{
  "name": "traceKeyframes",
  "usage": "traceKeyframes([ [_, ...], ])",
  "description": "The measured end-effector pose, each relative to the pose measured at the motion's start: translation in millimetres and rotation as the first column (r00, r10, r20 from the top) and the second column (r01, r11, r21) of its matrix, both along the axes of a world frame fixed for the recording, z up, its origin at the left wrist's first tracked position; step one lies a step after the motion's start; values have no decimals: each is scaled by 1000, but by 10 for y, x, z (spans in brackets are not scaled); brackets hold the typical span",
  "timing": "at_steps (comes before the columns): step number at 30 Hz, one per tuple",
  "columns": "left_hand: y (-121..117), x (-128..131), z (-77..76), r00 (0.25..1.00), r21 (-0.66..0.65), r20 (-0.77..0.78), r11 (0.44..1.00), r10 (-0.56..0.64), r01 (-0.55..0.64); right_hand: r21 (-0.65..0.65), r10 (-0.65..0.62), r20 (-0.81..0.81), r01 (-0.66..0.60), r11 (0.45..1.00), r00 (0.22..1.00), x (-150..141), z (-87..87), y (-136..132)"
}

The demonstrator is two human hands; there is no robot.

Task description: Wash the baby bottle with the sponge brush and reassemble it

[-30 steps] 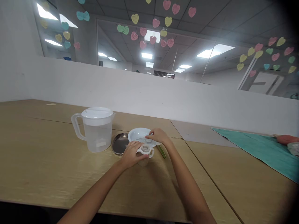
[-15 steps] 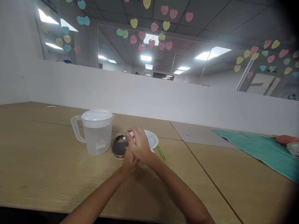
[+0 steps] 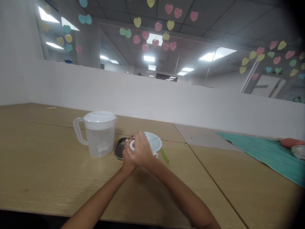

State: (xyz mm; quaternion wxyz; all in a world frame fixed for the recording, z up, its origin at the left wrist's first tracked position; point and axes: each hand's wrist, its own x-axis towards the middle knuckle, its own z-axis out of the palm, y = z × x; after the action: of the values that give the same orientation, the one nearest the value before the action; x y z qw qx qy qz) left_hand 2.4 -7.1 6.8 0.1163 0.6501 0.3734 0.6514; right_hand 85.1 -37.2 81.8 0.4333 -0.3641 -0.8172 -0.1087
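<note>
Both hands pressed together around the cup (image 3: 132, 146): left hand (image 3: 128, 158) on its side, right hand (image 3: 143, 149) wrapped over it. Cup's between near and far edges of the bench (image 3: 71, 178), right of the jug (image 3: 100, 140). Jug lid (image 3: 100, 116) is on. White top shows through the fingers; can't tell if it's seated, so I'd call the cup unfinished. Tray (image 3: 119, 149) left of cup, bowl (image 3: 155, 143) toward far edge, green spoon (image 3: 165, 156) lying right, in neither hand.
</note>
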Motion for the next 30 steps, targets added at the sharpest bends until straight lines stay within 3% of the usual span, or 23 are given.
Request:
traceKeyframes([
  [4, -25, -20, 1, 996, 56, 83, 998, 10, -15, -99, -8, -33, 5, 995, 999, 70, 20, 84],
  [8, -25, 14, 15, 997, 126, 69, 991, 31, -40, -253, -28, -65, 11, 967, 998, 138, 60, 116],
  [12, -31, -3, 39, 997, 151, 58, 987, 53, -61, -338, -42, 32, 50, 940, 999, 188, 90, 113],
  [24, -40, 1, 49, 997, 105, 45, 992, 59, -64, -302, -106, 233, 175, 937, 967, 200, 129, 81],
  [30, 35, -74, -32, 999, 150, 8, 987, 54, -54, -235, -76, 257, 139, 962, 963, 175, 95, 64],
])
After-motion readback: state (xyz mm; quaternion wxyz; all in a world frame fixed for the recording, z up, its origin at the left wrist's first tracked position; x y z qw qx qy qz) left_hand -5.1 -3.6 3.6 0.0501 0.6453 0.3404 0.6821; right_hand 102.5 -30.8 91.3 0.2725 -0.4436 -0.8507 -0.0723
